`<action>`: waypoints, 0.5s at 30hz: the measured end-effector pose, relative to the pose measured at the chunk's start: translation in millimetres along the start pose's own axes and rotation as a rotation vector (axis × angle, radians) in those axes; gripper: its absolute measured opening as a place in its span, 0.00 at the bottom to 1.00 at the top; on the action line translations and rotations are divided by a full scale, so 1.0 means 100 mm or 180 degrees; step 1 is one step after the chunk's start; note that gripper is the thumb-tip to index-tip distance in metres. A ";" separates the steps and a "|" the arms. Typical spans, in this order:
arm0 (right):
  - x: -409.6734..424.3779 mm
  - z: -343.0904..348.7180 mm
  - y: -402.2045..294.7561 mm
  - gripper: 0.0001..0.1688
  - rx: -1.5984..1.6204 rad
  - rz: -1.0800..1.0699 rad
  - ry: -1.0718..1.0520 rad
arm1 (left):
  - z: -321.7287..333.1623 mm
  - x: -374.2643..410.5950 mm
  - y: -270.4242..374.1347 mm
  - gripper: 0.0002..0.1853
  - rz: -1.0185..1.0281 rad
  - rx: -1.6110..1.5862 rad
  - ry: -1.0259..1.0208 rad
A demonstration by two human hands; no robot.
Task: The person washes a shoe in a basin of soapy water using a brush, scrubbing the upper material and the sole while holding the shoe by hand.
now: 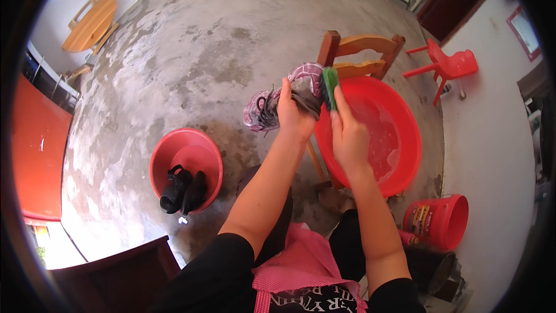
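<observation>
In my left hand (295, 113) is a wet grey and purple lace-up sneaker (266, 111), gripped around its ankle opening, with the toe end pointing left. My right hand (349, 137) grips a green scrubbing brush (331, 84), its bristles against the heel end of the shoe. Just right of the shoe, a large red basin (410, 139) of sudsy water rests at a wooden chair (358, 45); how it is supported is partly hidden. At lower left on the floor, a smaller red basin (158, 148) holds a pair of black shoes (176, 191).
A red plastic stool or small chair (454, 63) stands by the right wall. Below it, a red bucket (438, 221) lies tipped on its side. A wooden folding table (93, 21) leans at upper left. The concrete floor (208, 52) has wet patches.
</observation>
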State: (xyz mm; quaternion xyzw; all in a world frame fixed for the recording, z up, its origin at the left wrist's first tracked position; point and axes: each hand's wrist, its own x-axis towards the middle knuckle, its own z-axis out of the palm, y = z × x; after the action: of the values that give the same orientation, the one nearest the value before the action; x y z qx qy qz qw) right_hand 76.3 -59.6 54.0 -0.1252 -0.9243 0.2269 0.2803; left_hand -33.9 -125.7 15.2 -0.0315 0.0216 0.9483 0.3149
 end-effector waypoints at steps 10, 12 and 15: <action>-0.53 -0.13 -0.02 0.29 -0.0244 -0.0463 -0.0145 | 0.29 -0.22 -0.19 0.37 -0.0553 0.1084 0.0393; -0.28 -0.20 0.00 0.29 -0.0403 -0.0199 -0.0183 | 0.20 -0.17 -0.26 0.37 -0.0538 0.1300 0.0116; -0.12 -0.19 -0.02 0.29 -0.0407 0.0029 -0.0194 | -0.03 -0.04 -0.27 0.37 -0.0548 0.1413 -0.0213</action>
State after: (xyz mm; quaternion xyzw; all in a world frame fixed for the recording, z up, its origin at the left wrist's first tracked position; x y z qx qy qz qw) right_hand 97.0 -58.9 63.4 -0.1400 -0.9444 0.1723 0.2425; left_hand -14.2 -106.3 11.9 0.0682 0.2163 0.8905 0.3944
